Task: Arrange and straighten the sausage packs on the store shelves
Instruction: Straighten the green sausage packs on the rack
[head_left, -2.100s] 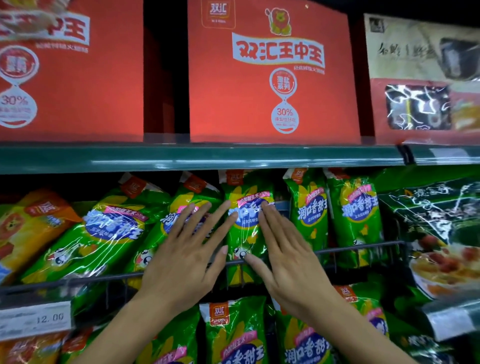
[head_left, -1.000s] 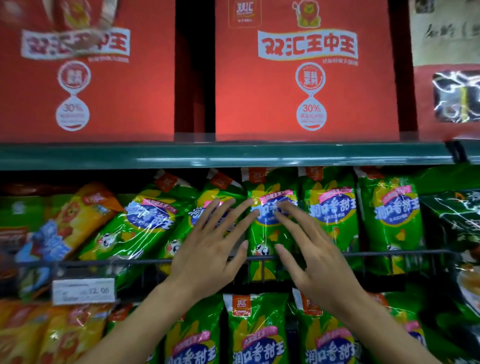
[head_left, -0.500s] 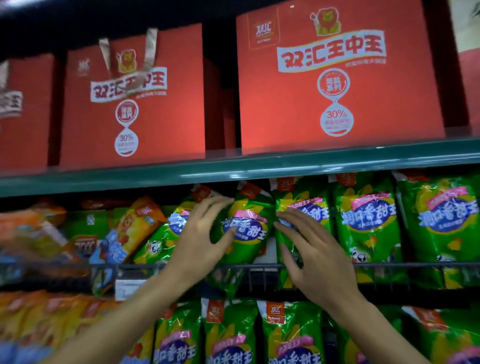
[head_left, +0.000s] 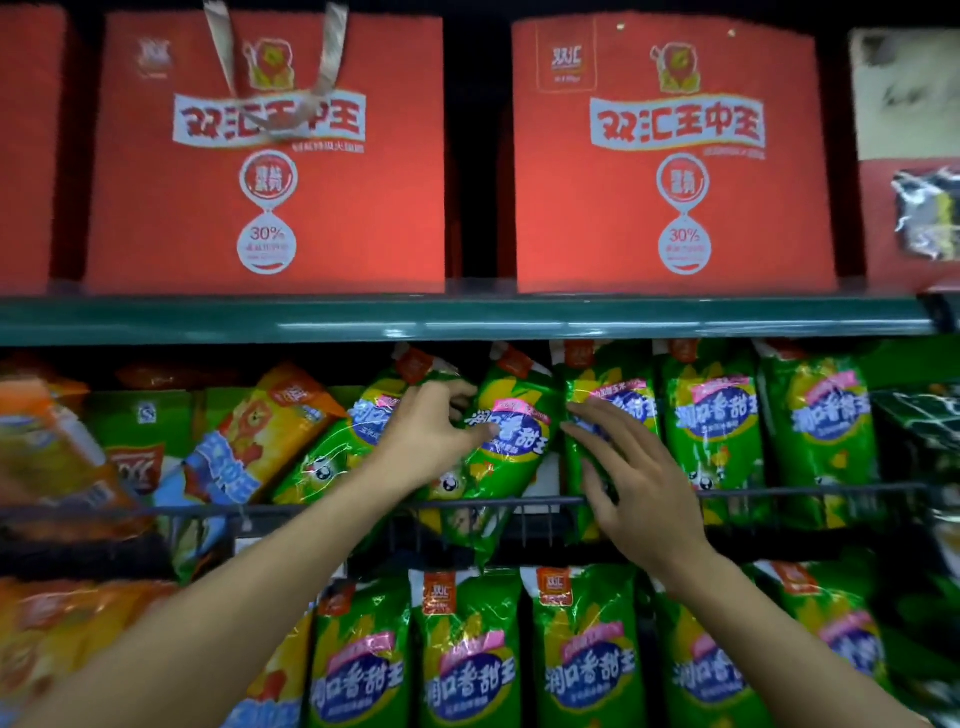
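1. Two big red cardboard gift boxes (head_left: 265, 156) on the green metal shelf (head_left: 467, 319) face forward, printed 双汇王中王 and "30%".
2. A tilted green plastic sausage pack (head_left: 511, 441), reading 润口香甜王, leans behind the wire rail (head_left: 779, 491); it likely needs standing upright.
3. The left hand (head_left: 426, 441) pinches its upper edge.
4. The right hand (head_left: 639, 483), fingers spread, presses the upright neighbouring green pack (head_left: 618, 400).

Both bare forearms reach up and forward from the bottom corners, converging toward the middle. The left hand (head_left: 426, 441) shows its back, fingers curled and thumb extended to the right, apparently gripping. The right hand (head_left: 641, 483) lies flatter, fingers spread and nearly straight, pointing up-left.
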